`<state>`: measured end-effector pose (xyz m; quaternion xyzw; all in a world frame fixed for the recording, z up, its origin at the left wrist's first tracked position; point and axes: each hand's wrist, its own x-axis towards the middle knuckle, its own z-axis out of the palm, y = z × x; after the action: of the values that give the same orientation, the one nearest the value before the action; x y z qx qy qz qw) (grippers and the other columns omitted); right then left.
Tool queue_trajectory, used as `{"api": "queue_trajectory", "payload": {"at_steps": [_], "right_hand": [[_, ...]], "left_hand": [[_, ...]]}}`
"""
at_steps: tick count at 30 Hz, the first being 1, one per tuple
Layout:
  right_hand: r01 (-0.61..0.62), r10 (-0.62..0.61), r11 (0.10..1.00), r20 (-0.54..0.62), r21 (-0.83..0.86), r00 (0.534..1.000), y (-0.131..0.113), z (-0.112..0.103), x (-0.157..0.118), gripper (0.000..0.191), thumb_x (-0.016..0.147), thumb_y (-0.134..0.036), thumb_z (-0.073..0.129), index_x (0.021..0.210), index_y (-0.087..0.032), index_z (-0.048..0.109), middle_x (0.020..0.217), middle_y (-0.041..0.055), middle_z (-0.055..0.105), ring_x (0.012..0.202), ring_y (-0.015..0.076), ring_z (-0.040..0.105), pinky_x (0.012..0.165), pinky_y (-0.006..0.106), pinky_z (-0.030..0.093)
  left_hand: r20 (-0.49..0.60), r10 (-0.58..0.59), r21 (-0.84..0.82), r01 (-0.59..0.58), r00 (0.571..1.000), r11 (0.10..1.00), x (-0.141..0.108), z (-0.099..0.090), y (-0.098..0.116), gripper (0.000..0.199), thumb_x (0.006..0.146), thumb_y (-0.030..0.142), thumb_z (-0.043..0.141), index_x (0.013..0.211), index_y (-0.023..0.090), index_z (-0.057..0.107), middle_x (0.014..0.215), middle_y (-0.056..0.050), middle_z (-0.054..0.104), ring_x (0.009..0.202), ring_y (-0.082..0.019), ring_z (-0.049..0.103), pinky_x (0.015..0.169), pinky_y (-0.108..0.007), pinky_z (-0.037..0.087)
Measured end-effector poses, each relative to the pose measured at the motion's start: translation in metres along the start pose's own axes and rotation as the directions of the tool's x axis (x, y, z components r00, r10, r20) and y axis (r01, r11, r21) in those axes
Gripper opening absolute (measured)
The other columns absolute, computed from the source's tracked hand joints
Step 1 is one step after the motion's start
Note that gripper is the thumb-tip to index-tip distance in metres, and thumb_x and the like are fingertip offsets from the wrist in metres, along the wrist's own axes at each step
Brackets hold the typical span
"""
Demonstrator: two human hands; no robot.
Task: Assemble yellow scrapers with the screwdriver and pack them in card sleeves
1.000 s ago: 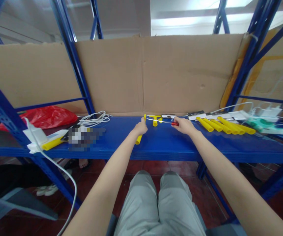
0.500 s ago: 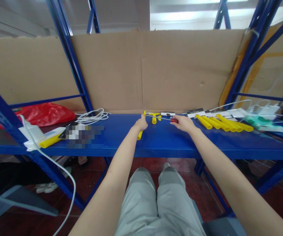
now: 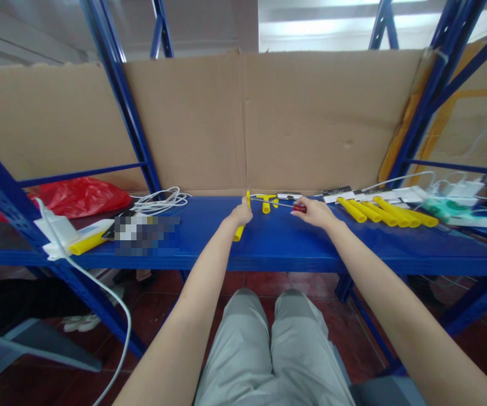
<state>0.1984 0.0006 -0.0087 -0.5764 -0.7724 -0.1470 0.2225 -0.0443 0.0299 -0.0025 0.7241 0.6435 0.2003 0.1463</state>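
Observation:
My left hand [image 3: 242, 212] is closed round a yellow handle [image 3: 238, 233], whose lower end sticks out below the fingers and whose yellow top shows above them. Red-handled in my right hand [image 3: 314, 212] is a screwdriver [image 3: 299, 208]; its thin metal shaft points left and reaches the yellow top by my left hand. Between the hands, a yellow T-shaped piece [image 3: 266, 207] lies on the blue shelf [image 3: 286, 237], with a smaller yellow piece [image 3: 275, 202] beside it. A small white-and-black item [image 3: 289, 197] is behind them.
Several yellow-handled tools [image 3: 389, 213] lie at the right, near white cables and a green item [image 3: 444, 210]. At the left are coiled white cable [image 3: 169, 198], a red bag [image 3: 83, 194] and another yellow handle [image 3: 87, 243]. Cardboard [image 3: 243, 124] stands behind the shelf.
My left hand and the yellow handle have shifted very slightly left. The screwdriver stays in my right hand, almost in the same place.

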Motion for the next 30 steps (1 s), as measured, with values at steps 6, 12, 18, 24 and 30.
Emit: {"api": "queue_trajectory", "payload": {"at_steps": [6,12,18,24,30], "right_hand": [[0.010,-0.011,0.999,-0.022,-0.034,1.000,0.0013,-0.0019,-0.0001,0.015,0.084,-0.037,0.054,0.089,-0.023,0.056,0.084,0.0053,0.069,0.077,0.0223,0.063,0.059,0.027,0.036],[0.023,-0.023,1.000,-0.016,-0.021,1.000,0.0014,0.0010,0.0004,0.020,0.087,-0.040,0.048,0.089,-0.023,0.059,0.087,0.0058,0.070,0.080,0.0223,0.063,0.062,0.028,0.037],[0.000,0.000,1.000,0.017,-0.029,1.000,0.0027,0.0025,0.0018,0.019,0.083,-0.033,0.053,0.098,-0.022,0.054,0.086,0.0055,0.069,0.075,0.0216,0.062,0.059,0.027,0.036],[0.037,-0.036,0.999,0.029,-0.032,0.999,0.0021,-0.0008,-0.0007,0.013,0.085,-0.033,0.051,0.090,-0.022,0.057,0.093,0.0062,0.069,0.082,0.0220,0.062,0.060,0.027,0.036],[0.050,-0.049,0.999,0.064,-0.018,0.997,0.0008,0.0015,-0.0011,0.018,0.088,-0.034,0.047,0.096,-0.023,0.059,0.097,0.0072,0.069,0.086,0.0223,0.063,0.063,0.028,0.039]], "left_hand": [[0.007,0.005,0.007,-0.005,1.000,1.000,-0.0014,-0.0013,0.0008,0.055,0.089,0.018,0.039,0.140,0.012,0.019,0.119,-0.021,0.059,0.098,-0.026,0.064,0.077,-0.034,0.050],[-0.003,0.000,-0.013,0.000,1.000,1.000,0.0014,0.0002,-0.0020,0.053,0.089,0.020,0.040,0.138,0.013,0.020,0.118,-0.020,0.060,0.096,-0.025,0.065,0.076,-0.032,0.050],[0.000,0.005,0.007,-0.005,1.000,1.000,0.0012,0.0004,-0.0013,0.054,0.089,0.020,0.040,0.139,0.012,0.021,0.115,-0.020,0.062,0.094,-0.026,0.065,0.077,-0.033,0.050],[0.004,0.009,0.016,-0.009,1.000,1.000,-0.0023,-0.0012,0.0012,0.055,0.089,0.019,0.041,0.139,0.012,0.020,0.118,-0.021,0.060,0.096,-0.026,0.065,0.078,-0.034,0.050],[0.004,-0.001,0.004,0.001,1.000,1.000,-0.0007,-0.0007,-0.0008,0.056,0.089,0.019,0.039,0.140,0.011,0.017,0.117,-0.021,0.061,0.097,-0.026,0.065,0.077,-0.032,0.050]]}}
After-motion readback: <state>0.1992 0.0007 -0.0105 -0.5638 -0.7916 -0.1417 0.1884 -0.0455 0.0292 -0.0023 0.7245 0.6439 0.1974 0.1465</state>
